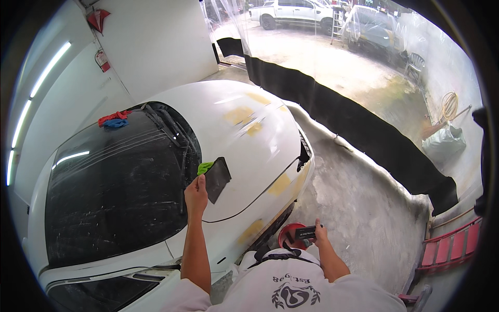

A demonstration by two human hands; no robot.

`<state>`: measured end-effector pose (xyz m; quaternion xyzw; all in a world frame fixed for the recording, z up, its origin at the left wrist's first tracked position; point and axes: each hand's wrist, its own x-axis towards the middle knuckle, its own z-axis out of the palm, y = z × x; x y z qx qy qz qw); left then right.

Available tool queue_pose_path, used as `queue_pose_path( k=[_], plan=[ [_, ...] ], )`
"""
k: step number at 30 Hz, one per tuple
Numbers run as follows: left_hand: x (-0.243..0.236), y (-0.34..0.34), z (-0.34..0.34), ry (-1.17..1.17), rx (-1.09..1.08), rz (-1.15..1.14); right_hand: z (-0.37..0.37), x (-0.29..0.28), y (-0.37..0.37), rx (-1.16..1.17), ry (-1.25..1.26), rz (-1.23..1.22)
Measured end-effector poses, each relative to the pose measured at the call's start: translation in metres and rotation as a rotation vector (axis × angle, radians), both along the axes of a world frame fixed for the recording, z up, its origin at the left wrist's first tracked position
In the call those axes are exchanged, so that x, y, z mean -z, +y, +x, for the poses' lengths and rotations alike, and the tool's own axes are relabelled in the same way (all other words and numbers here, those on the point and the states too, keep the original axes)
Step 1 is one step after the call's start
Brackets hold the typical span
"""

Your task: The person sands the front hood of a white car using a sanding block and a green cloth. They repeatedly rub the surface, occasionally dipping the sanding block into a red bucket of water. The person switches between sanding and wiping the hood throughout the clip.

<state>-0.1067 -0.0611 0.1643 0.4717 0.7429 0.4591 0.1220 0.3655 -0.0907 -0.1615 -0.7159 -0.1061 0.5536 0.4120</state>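
My left hand (196, 196) is closed on the edge of a dark grey sheet that looks like sandpaper (219, 182), held over the white car hood (208, 119). A bright green cloth (205, 168) shows just behind the sheet; I cannot tell whether it is touching my fingers. Low on the right, my right hand (322, 235) grips a black sanding block (305, 233) with pale print on its face. Below that block is a red bucket (285, 241), partly hidden by it and by my body. Yellowish filler patches (239, 115) mark the hood and front fender.
Red and blue cloths (114, 120) lie on the dark windshield (114, 182). A clear curtain with a black lower band (332, 109) hangs beyond the car's front. At the right are a red ladder-like frame (449, 249) and a white sack (446, 143).
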Motion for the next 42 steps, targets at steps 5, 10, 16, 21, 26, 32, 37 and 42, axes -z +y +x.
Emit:
queue_pose_path(
  k=[5,10,16,21,26,32,37,42],
  plan=[
    [-0.022,-0.004,0.015,-0.83,0.052,0.147,-0.008,-0.067,0.032,0.273,0.012,0.214],
    [-0.026,-0.007,0.056,-1.423,0.249,0.269,-0.048,-0.224,0.077,-0.183,0.085,0.954],
    [-0.021,-0.004,0.104,-1.6,0.365,0.344,-0.135,-0.369,0.065,-0.799,-0.141,1.148],
    [-0.011,-0.022,0.148,-1.483,0.531,0.104,-0.182,-0.377,0.045,-0.871,-0.433,0.821],
    [-0.005,-0.024,0.149,-1.463,0.434,0.105,-0.169,-0.352,0.044,-0.693,0.285,0.714],
    [0.002,-0.026,0.139,-1.594,0.422,0.088,-0.135,-0.326,0.043,-0.407,0.762,0.732],
    [0.009,-0.032,0.13,-1.63,0.479,0.1,-0.124,-0.312,0.037,-0.353,0.768,0.715],
    [0.006,-0.038,0.115,-1.57,0.489,0.148,-0.116,-0.304,0.03,-0.223,0.844,0.665]
  ],
)
